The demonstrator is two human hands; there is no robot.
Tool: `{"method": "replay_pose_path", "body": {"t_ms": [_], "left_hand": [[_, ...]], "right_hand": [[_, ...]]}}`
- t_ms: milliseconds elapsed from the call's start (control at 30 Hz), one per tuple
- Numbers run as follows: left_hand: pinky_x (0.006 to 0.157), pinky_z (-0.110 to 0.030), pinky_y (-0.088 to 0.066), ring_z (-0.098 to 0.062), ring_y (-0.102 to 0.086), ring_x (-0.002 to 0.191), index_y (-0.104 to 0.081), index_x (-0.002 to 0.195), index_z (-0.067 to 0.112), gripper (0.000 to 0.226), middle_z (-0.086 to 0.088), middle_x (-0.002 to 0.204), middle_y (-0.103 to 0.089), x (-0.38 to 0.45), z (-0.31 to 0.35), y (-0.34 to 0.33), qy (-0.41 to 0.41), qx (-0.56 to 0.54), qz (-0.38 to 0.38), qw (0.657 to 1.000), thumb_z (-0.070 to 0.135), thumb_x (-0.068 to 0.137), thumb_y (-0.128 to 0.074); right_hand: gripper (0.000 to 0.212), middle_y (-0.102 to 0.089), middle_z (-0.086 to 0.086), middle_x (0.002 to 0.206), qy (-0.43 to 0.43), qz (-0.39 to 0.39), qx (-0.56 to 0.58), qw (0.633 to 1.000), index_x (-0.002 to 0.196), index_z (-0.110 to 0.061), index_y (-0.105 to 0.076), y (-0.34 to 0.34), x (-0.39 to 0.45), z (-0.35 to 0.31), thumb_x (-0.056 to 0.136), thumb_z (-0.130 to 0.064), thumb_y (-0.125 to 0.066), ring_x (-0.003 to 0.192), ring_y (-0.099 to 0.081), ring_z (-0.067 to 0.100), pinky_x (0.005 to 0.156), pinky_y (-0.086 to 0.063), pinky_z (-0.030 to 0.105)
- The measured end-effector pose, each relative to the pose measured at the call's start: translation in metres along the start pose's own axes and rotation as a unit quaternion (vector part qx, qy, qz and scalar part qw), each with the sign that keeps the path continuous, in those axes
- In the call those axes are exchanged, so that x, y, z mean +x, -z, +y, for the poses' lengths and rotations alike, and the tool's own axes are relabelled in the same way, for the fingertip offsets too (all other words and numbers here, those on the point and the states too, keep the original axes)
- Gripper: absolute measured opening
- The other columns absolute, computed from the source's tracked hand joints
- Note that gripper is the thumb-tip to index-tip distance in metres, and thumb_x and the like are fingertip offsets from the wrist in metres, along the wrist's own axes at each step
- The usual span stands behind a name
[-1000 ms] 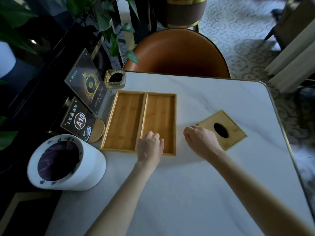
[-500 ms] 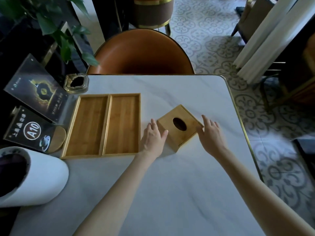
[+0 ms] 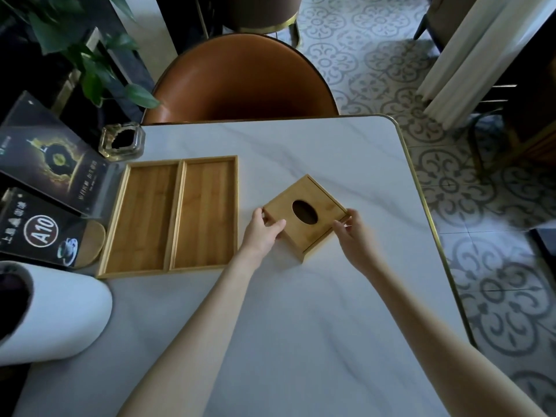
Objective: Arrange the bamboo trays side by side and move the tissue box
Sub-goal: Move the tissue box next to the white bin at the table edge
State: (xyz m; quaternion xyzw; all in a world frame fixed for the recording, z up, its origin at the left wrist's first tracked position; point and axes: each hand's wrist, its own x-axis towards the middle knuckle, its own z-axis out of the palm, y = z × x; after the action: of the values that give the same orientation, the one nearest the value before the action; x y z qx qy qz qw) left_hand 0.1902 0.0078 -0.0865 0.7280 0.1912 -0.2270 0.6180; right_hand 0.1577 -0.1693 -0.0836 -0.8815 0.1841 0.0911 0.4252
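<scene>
Two shallow bamboo trays lie side by side on the white marble table (image 3: 301, 341), the left tray (image 3: 141, 218) touching the right tray (image 3: 204, 215) along their long edges. To their right sits a square bamboo tissue box (image 3: 313, 227) with a dark oval hole in its top, turned corner-on to me. My left hand (image 3: 261, 233) grips its left corner, thumb on top. My right hand (image 3: 355, 239) grips its right corner. Whether the box is lifted off the table is unclear.
Along the left edge stand a glass ashtray (image 3: 122, 141), a dark acrylic menu stand (image 3: 51, 158), an "A10" table sign (image 3: 42, 230) and a white cylindrical bin (image 3: 57, 308). An orange chair (image 3: 240, 82) is tucked in at the far side. The gold-trimmed table edge (image 3: 427, 212) runs on the right.
My left hand left the right tray and both hands went to the tissue box, closing on its two side corners. The box has shifted closer to the trays.
</scene>
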Motion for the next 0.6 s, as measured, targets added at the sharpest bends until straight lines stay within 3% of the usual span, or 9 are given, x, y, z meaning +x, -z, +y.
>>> {"method": "replay_pose_path", "body": {"t_ms": [67, 167, 333, 500, 600], "left_hand": [[0.099, -0.047, -0.049, -0.029, -0.056, 0.110, -0.044, 0.118, 0.007, 0.036, -0.015, 0.125, -0.055, -0.004, 0.000, 0.001, -0.001, 0.001, 0.019, 1.000, 0.015, 0.086, -0.058], [0.095, -0.047, -0.051, -0.030, -0.059, 0.107, -0.047, 0.115, 0.005, 0.031, -0.015, 0.118, -0.058, -0.016, 0.001, 0.007, -0.017, -0.004, 0.050, 0.999, 0.012, 0.086, -0.057], [0.061, -0.019, -0.055, -0.023, -0.057, 0.096, -0.044, 0.122, -0.001, 0.036, -0.016, 0.118, -0.058, -0.053, 0.007, 0.024, -0.044, -0.043, 0.076, 0.995, 0.006, 0.088, -0.053], [0.065, -0.022, -0.056, -0.025, -0.061, 0.098, -0.047, 0.120, 0.005, 0.036, -0.016, 0.120, -0.060, -0.100, -0.001, 0.052, -0.048, -0.051, 0.118, 0.990, 0.012, 0.086, -0.058], [0.078, -0.031, -0.055, -0.024, -0.059, 0.100, -0.042, 0.126, 0.007, 0.044, -0.011, 0.118, -0.058, -0.129, -0.013, 0.068, -0.046, -0.057, 0.158, 0.985, 0.015, 0.086, -0.059]], "right_hand": [[0.035, -0.058, 0.005, 0.094, 0.020, 0.000, -0.009, 1.000, 0.125, -0.005, -0.045, 0.000, -0.003, -0.003, 0.094, -0.022, -0.047, 0.092, -0.058, 0.025, 0.072, -0.041, 0.031], [0.036, -0.061, 0.007, 0.101, 0.051, 0.008, -0.014, 0.999, 0.125, -0.007, -0.046, 0.000, -0.010, -0.009, 0.093, -0.024, -0.049, 0.094, -0.057, 0.023, 0.074, -0.040, 0.030], [0.039, -0.063, 0.011, 0.109, 0.105, 0.010, -0.004, 0.994, 0.125, -0.008, -0.048, 0.001, -0.033, -0.020, 0.091, -0.027, -0.053, 0.095, -0.059, 0.022, 0.074, -0.041, 0.029], [0.041, -0.060, 0.005, 0.098, 0.154, -0.007, 0.014, 0.988, 0.126, -0.009, -0.049, -0.005, -0.070, -0.035, 0.090, -0.027, -0.057, 0.087, -0.055, 0.015, 0.073, -0.039, 0.024], [0.040, -0.060, 0.003, 0.095, 0.177, -0.022, 0.017, 0.984, 0.123, -0.010, -0.052, -0.017, -0.089, -0.042, 0.088, -0.028, -0.059, 0.087, -0.059, 0.019, 0.075, -0.040, 0.027]]}}
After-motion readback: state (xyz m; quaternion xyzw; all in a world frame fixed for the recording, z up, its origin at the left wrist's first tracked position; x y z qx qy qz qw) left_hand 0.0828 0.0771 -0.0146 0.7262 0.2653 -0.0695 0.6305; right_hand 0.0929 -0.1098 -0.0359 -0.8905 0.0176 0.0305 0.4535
